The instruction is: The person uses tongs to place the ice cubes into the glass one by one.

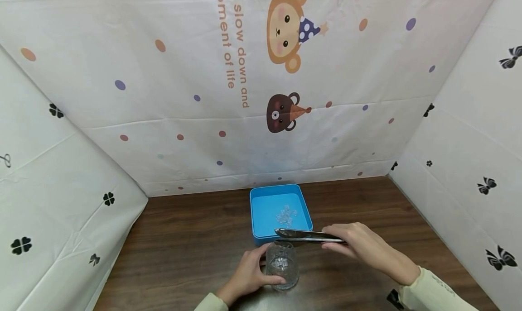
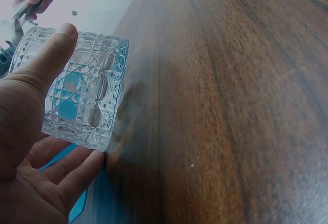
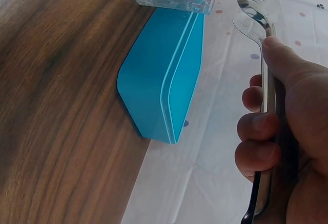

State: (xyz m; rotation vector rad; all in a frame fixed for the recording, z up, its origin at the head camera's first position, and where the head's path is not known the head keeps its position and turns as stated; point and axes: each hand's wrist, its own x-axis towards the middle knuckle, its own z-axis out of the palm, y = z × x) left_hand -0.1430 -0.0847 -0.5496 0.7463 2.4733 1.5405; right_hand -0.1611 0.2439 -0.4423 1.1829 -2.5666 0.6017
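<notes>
My left hand (image 1: 249,272) holds a clear, cut-pattern drinking glass (image 1: 289,270) upright on the table, its thumb on the near side and its fingers behind. Several small clear pieces (image 1: 280,262) show inside the glass. In my right hand (image 1: 369,248) is a pair of metal serving tongs (image 3: 267,83), one end fork-shaped and the other rounded like a spoon. Their tips reach left over the rim of the glass in the head view. Just behind the glass stands a blue square tray (image 1: 263,207) with a cluster of small clear pieces (image 1: 287,215) in it.
Everything stands on a dark wood-grain table (image 1: 191,238). White printed cloth (image 1: 183,93) rises behind the table and along both sides. The tray is near the table's back edge.
</notes>
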